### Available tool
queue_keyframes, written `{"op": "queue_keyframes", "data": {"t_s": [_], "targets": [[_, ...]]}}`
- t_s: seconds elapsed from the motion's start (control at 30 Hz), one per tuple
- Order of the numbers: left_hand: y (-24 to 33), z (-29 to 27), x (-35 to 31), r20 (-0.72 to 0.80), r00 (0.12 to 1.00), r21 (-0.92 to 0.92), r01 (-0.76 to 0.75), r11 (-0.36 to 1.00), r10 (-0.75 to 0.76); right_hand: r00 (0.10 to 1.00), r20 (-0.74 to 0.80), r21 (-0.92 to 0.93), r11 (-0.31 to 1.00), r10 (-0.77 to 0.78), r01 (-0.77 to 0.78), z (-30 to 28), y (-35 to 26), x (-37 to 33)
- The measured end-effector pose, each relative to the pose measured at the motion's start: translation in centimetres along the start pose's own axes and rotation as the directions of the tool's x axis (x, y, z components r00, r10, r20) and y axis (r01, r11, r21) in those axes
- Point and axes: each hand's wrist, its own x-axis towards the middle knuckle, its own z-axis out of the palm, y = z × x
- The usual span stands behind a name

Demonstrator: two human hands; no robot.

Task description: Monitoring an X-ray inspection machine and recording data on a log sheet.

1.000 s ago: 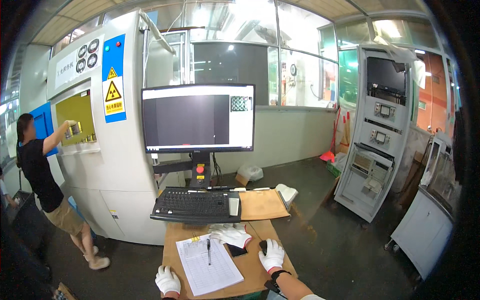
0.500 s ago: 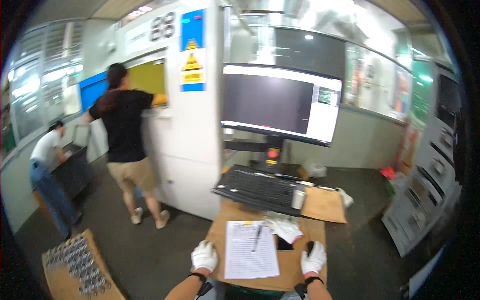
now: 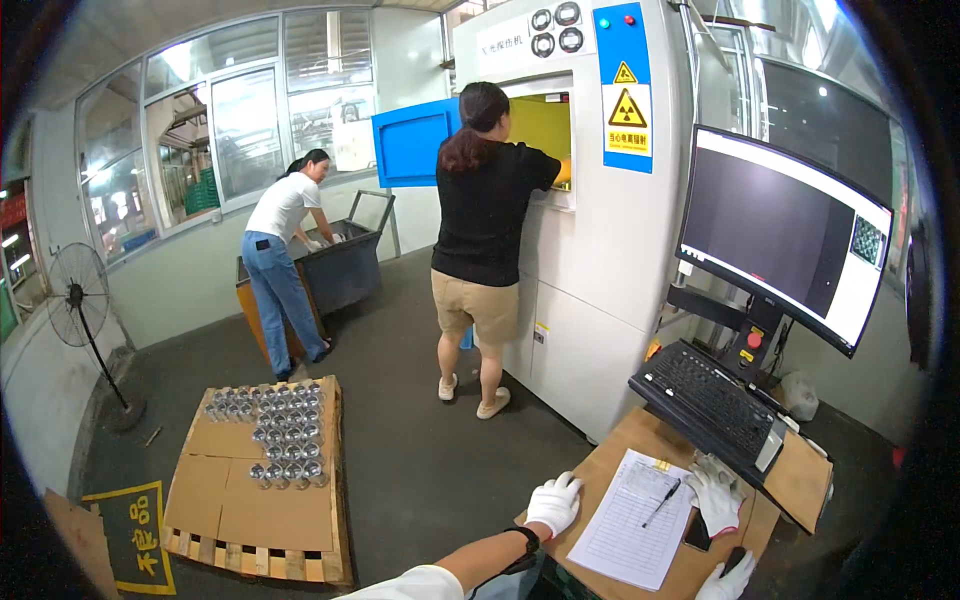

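Observation:
My left hand (image 3: 555, 503), in a white glove, rests on the left edge of the small brown-topped desk (image 3: 607, 452); its fingers are stretched out and hold nothing. At the lower edge of the view my right hand (image 3: 724, 580), also gloved, is curled over a small black object (image 3: 736, 558) whose kind I cannot make out. Between the hands lies a printed form (image 3: 625, 530) on white paper, with a black pen (image 3: 661, 503) across it. Beside the paper is a pair of loose white gloves (image 3: 715, 497), partly covering a flat black thing (image 3: 697, 534).
A monitor (image 3: 775, 235) and keyboard (image 3: 705, 393) stand behind the desk. One person (image 3: 485, 230) reaches into a large white cabinet (image 3: 590, 330); another (image 3: 280, 250) bends over a grey cart (image 3: 345, 272). A pallet (image 3: 215, 495) carries rows of metal parts (image 3: 290, 430). A fan (image 3: 75, 295) stands left.
My view has turned left, so the desk and monitor now sit further right and the pallet and fan show more fully. Both hands stay at the desk.

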Motion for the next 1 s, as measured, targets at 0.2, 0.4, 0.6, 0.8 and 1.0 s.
{"op": "queue_keyframes", "data": {"t_s": [0.2,0.4,0.6,0.8,1.0], "targets": [[-0.1,0.2,0.1,0.024,1.0,-0.002,0.007,1.0,-0.007,0.999,-0.031,-0.018,1.0,0.02,-0.02,-0.2,-0.3,0.0],[-0.1,0.3,0.1,0.015,1.0,0.004,0.002,1.0,-0.003,0.998,0.047,0.026,0.999,0.032,-0.033,-1.1,-0.4,0.5],[0.1,0.3,0.0,0.003,1.0,0.001,0.002,1.0,-0.002,1.0,-0.021,0.018,1.0,0.021,-0.02,-0.1,0.0,0.0],[0.2,-0.1,0.0,0.01,1.0,-0.013,0.008,1.0,-0.008,0.997,-0.069,0.026,0.999,0.027,-0.025,0.8,0.1,-0.3],[0.2,-0.1,0.1,0.014,1.0,-0.011,0.011,1.0,-0.011,0.994,-0.104,0.017,1.0,0.023,-0.021,1.2,0.2,-0.4]]}}
